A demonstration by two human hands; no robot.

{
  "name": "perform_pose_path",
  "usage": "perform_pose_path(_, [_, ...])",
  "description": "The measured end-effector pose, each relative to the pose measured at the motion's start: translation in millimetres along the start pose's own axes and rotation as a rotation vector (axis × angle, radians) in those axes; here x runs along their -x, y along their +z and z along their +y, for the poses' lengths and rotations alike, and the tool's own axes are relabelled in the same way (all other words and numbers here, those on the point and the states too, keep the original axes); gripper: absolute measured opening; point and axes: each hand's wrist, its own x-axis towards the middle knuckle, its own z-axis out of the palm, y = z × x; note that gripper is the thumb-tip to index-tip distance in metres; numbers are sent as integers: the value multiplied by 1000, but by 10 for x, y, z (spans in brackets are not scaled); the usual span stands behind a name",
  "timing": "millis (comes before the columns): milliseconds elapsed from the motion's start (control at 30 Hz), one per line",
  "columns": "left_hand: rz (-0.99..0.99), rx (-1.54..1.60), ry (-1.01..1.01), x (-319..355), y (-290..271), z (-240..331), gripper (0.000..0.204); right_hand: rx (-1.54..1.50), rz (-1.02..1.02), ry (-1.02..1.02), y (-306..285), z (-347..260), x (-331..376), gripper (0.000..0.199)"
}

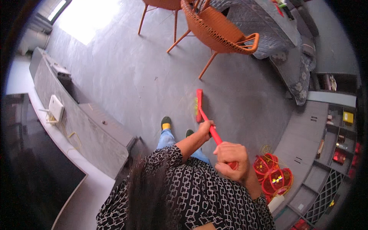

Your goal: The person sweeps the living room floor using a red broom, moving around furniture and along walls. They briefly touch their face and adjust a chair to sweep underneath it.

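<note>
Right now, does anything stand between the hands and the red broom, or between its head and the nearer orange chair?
Nothing visible. The left hand and right hand grip the red broom, and grey floor shows between its head and the nearer orange chair.

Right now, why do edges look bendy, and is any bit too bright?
In the head view, the wide fisheye lens bends the pale ledge and leaves black corners; glare whites out some floor at upper left; it looks darker right of the red broom, which shows fairly clearly.
</note>
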Motion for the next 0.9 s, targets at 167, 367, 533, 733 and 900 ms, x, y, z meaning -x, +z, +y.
perform_pose_path(167, [152, -95, 137, -9, -600, 370, 10, -263, -64, -45, 36, 124, -35, 19])
perform_pose_path(367, [441, -207, 453, 274, -959, 1177, 10, -458, 103, -138, 297, 496, -113, 16])
perform_pose_path(533, [307, -56, 482, 564, -671, 1138, 8, -485, 141, -124, 26, 304, 49, 20])
perform_pose_path(733, [-123, 73, 204, 497, 93, 837, 11, -126, -110, -192, -243, -224, -197, 26])
perform_pose_path(900, [-221, 40, 109, -255, 51, 786, 11, 78, -201, -153, 195, 324, -410, 28])
